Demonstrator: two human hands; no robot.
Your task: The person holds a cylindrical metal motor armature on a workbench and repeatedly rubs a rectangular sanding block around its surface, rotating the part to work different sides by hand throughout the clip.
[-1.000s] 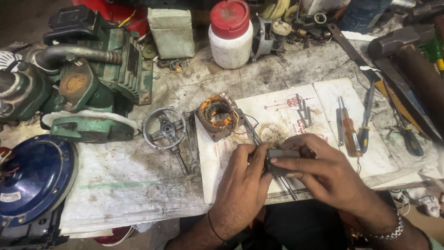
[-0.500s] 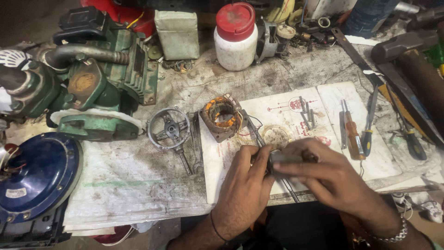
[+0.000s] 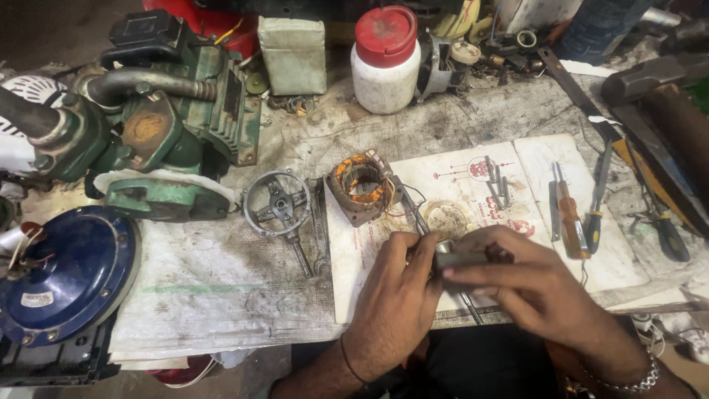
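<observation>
My left hand [image 3: 395, 303] and my right hand [image 3: 528, 284] meet over a white sheet of paper [image 3: 458, 192] near the bench's front edge. Both grip a small grey metal part [image 3: 459, 258], mostly hidden under my fingers. A thin threaded rod [image 3: 473, 309] pokes out below my hands. Just behind my left hand stands a small motor stator [image 3: 362, 186] with orange copper windings and loose wires. To its left lies a round metal end bracket [image 3: 278, 203] with spokes.
A green pump motor [image 3: 159, 125] fills the back left, a blue round cover [image 3: 63, 273] the front left. A white jar with a red lid [image 3: 384, 59] stands at the back. Screwdrivers [image 3: 572, 218], pliers [image 3: 661, 222] and a hammer [image 3: 650, 74] lie right.
My hands stay closed together on the small part and have shifted slightly. The view has moved a little; the things on the bench have not moved.
</observation>
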